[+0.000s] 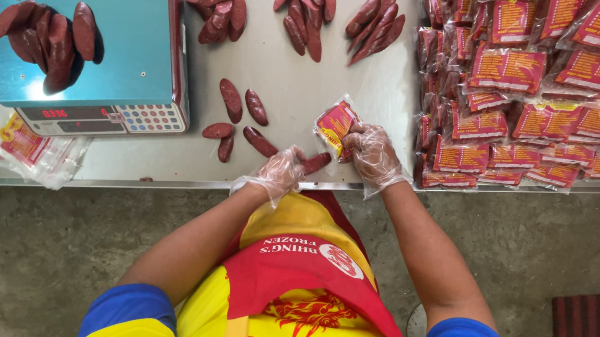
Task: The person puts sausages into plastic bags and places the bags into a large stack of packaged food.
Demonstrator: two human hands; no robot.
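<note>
The right hand (371, 153), in a thin clear plastic glove, pinches a small clear plastic pouch with a red and yellow label (335, 126), just right of the blue-topped digital weighing scale (77, 39) on the steel table (297, 75). The gloved left hand (280, 172) grips a dark red oblong sausage (316, 162) below the pouch. Four loose sausages (241, 118) lie between scale and pouch; filled red packets (551, 78) are stacked far right.

Bright even daylight, glare on the scale top (55, 90), soft shadows (slight wide-angle bend), sharp focus.
</note>
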